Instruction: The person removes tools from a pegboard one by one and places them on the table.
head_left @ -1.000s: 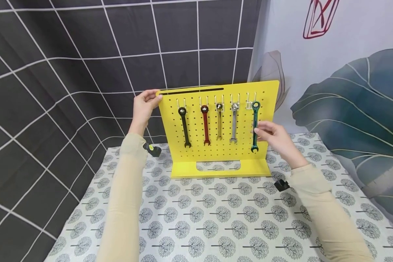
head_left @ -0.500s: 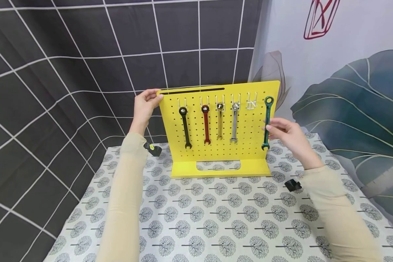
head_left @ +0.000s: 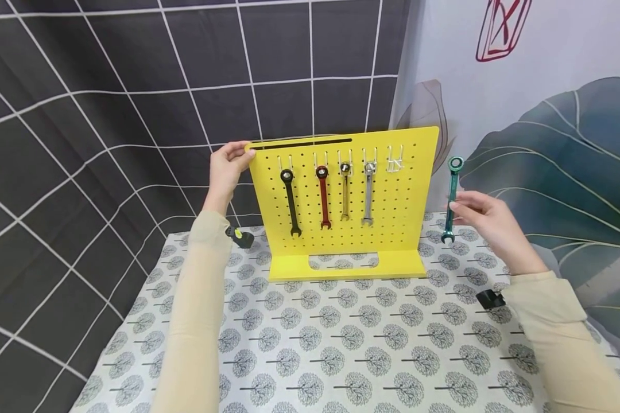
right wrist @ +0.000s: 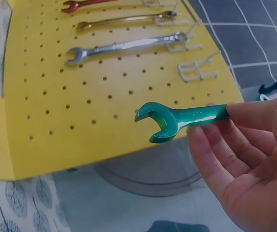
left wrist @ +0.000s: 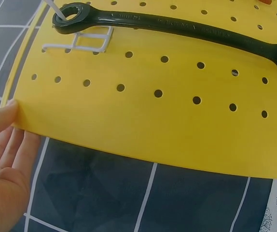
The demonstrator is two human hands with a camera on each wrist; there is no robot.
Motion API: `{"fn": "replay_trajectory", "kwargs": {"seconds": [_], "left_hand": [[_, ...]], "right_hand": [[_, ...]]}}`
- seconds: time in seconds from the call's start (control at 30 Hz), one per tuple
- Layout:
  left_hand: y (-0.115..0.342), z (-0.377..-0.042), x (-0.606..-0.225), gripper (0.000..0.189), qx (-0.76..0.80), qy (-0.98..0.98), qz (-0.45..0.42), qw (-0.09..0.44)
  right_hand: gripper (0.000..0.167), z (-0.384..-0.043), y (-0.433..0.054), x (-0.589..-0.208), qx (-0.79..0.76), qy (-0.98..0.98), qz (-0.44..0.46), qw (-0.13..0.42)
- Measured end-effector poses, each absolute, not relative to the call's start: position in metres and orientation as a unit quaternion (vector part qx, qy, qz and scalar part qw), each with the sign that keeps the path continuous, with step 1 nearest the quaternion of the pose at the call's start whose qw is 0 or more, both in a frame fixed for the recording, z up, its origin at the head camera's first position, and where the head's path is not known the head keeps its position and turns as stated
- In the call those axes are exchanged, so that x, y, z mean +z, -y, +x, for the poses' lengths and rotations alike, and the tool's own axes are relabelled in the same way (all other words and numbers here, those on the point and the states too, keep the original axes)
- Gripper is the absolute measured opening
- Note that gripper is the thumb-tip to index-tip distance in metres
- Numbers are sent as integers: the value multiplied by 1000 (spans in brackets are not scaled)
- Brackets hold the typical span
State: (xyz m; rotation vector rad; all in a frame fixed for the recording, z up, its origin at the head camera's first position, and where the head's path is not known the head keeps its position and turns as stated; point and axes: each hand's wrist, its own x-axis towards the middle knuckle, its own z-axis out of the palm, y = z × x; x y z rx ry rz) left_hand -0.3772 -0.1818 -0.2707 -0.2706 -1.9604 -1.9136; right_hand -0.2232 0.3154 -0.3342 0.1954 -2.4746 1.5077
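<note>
A: State the location of the green wrench (head_left: 453, 186).

B: In the air, right of the yellow pegboard (head_left: 392, 229) and apart from it. The ring end is up, the open end down, the shaft slightly tilted.

A: Describe its finish and form.

B: Glossy metallic blue-green, with a bright reflection along the shaft. The open end forms a two-pronged, U-shaped mouth; the other end is a round ring. Small markings on the shaft are too blurred to read.

A: State of the hands?

B: The right hand (head_left: 488, 222) pinches the shaft near mid-length. The left hand (head_left: 227, 169) pinches the pegboard's upper left corner, thumb in front, fingers behind.

A: Remaining tools?

B: A black wrench (head_left: 291, 203), red wrench (head_left: 324, 198), gold wrench (head_left: 345, 192) and silver wrench (head_left: 368, 195) hang on the board from white hooks.
</note>
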Motion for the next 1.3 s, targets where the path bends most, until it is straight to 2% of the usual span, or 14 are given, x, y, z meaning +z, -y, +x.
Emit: {"fn": "replay_trajectory", "kwargs": {"seconds": [0.57, 1.3], "left_hand": [[183, -376, -270, 23, -688, 692, -98, 197], [181, -377, -273, 28, -670, 705, -101, 208]], "right_hand": [[63, -226, -330, -375, 466, 883, 38, 31], [58, -222, -336, -434, 497, 866, 16, -46]]}}
